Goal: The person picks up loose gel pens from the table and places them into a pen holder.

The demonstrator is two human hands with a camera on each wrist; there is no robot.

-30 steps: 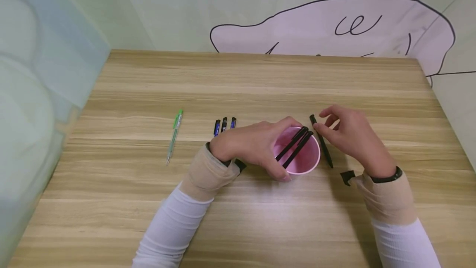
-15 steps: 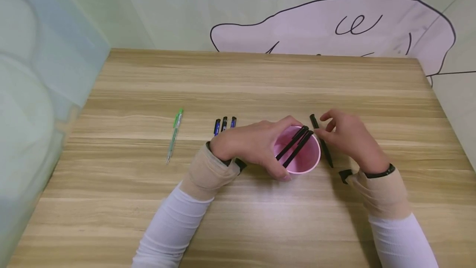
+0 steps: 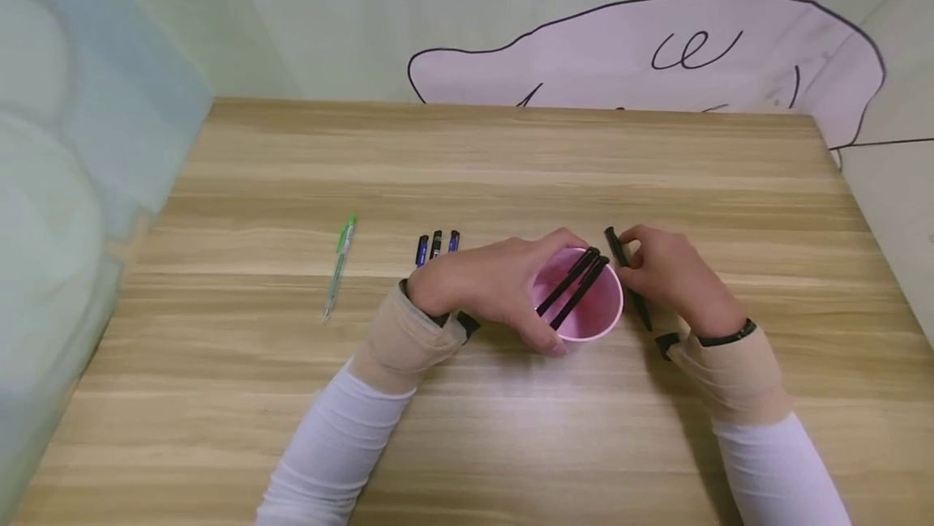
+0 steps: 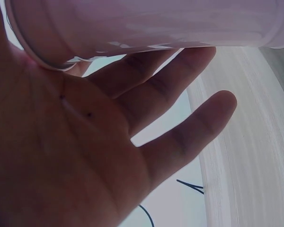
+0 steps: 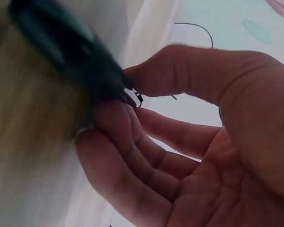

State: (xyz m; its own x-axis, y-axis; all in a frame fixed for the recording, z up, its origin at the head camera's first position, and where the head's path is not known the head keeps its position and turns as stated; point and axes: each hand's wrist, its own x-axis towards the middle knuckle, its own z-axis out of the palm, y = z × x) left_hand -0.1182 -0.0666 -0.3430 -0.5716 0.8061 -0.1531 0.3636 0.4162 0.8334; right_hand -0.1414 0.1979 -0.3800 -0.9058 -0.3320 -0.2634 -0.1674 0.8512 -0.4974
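Note:
My left hand (image 3: 496,283) grips a pink cup (image 3: 619,307) from its left side, thumb toward me and fingers around the far side. Two black pens (image 3: 581,292) lean inside the cup, their clip ends over the far rim. In the left wrist view the cup's pale wall (image 4: 170,23) lies along the fingers. Just right of the cup, a black pen (image 3: 641,311) lies slanted at the table, and my right hand (image 3: 674,275) pinches it between thumb and fingertips near its upper part. The right wrist view shows this pen (image 5: 68,49) large and blurred, running from the fingertips toward the camera.
Three dark pens with blue and black ends (image 3: 436,245) lie side by side behind the left forearm, partly hidden by it. Farther left a clear pen with a green clip (image 3: 338,271) lies on the wooden table (image 3: 467,161). A wall with a drawing borders the back edge.
My right hand has moved left and a little toward me onto the black pen, its thumb and fingers closing on it. The left hand and cup hold their place.

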